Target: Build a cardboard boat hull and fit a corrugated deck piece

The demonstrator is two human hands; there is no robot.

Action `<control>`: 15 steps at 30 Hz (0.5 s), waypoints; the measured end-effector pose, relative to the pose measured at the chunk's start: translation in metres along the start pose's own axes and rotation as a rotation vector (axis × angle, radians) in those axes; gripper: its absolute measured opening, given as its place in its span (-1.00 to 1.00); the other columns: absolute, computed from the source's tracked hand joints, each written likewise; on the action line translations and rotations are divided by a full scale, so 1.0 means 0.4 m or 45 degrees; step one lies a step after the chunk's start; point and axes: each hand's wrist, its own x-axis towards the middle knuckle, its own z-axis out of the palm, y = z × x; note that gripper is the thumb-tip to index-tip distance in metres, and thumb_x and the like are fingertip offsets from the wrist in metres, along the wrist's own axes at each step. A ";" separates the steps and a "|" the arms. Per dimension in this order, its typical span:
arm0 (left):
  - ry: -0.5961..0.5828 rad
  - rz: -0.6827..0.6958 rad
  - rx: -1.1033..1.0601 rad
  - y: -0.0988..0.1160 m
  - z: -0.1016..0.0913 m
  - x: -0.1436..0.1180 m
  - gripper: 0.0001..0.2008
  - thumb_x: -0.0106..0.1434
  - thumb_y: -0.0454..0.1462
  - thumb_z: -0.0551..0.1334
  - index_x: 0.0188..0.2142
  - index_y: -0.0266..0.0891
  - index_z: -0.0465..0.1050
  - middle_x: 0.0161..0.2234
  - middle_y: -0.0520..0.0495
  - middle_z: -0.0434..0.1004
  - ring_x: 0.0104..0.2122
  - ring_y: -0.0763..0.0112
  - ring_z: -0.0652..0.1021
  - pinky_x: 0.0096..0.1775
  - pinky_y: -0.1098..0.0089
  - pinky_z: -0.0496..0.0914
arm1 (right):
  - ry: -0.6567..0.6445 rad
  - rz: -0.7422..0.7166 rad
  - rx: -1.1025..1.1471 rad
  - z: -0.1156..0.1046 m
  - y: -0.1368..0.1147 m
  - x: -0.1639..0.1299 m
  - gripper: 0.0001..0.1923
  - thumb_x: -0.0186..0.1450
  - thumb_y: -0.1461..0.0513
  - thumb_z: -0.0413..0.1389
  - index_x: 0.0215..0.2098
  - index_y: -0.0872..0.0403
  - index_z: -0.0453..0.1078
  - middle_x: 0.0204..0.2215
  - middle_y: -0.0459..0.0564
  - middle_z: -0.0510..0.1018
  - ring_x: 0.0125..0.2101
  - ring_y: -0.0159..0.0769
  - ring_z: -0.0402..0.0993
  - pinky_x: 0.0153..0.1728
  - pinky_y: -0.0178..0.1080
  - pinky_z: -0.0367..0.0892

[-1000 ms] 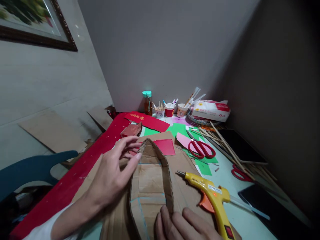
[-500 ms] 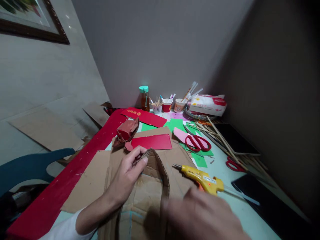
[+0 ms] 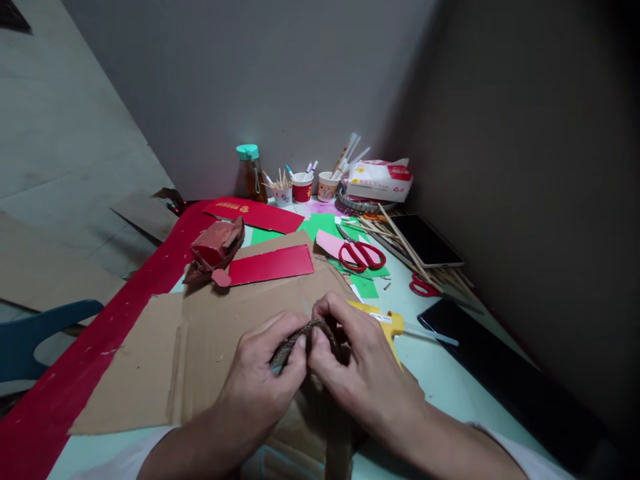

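My left hand (image 3: 267, 383) and my right hand (image 3: 360, 370) meet at the tip of a curved corrugated cardboard strip (image 3: 306, 331) and pinch it from both sides. The strip belongs to a brown cardboard piece that lies under my hands on a large flat cardboard sheet (image 3: 200, 347). A yellow hot glue gun (image 3: 390, 323) lies just behind my right hand, mostly hidden by it.
A red card rectangle (image 3: 271, 265) and a crumpled red paper shape (image 3: 215, 250) lie beyond the sheet. Red scissors (image 3: 361, 255) rest on green and pink paper; further right lie a second pair (image 3: 424, 287), sticks and a dark tablet (image 3: 425, 240). Cups, a bottle (image 3: 249, 175) and tissues stand at the back.
My right hand came in from the lower right and closed on the strip's tip beside my left hand. The camera tilted down and to the right, so the table shifted up-left in view.
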 end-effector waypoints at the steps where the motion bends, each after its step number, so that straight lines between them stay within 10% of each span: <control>1: 0.013 0.010 0.021 0.001 0.003 -0.001 -0.80 0.22 -0.43 0.11 -0.31 -0.20 0.49 -0.43 0.08 0.56 -0.39 0.51 0.58 -0.29 0.59 0.43 | 0.019 -0.016 -0.008 0.006 0.003 -0.002 -0.88 0.22 0.31 -0.02 -0.44 0.02 0.11 -0.55 -0.21 0.25 -0.53 -0.41 0.17 -0.48 -0.30 0.06; 8: 0.016 -0.048 0.037 0.002 0.006 -0.008 -0.84 0.25 -0.38 0.13 -0.36 -0.17 0.47 -0.46 0.07 0.54 -0.46 0.50 0.55 -0.35 0.57 0.42 | 0.032 0.003 -0.021 0.019 0.013 0.004 -0.87 0.23 0.33 -0.02 -0.43 0.02 0.11 -0.54 -0.21 0.24 -0.51 -0.40 0.18 -0.45 -0.30 0.05; 15: -0.184 -0.442 -0.360 -0.019 -0.015 -0.014 -0.43 0.34 -0.13 0.17 0.31 -0.11 0.13 0.11 -0.18 0.52 0.07 0.23 0.55 0.08 0.30 0.43 | 0.175 -0.041 0.046 -0.015 0.014 0.029 -0.90 0.23 0.33 -0.03 -0.41 0.02 0.14 -0.51 -0.19 0.26 -0.47 -0.38 0.22 -0.41 -0.30 0.13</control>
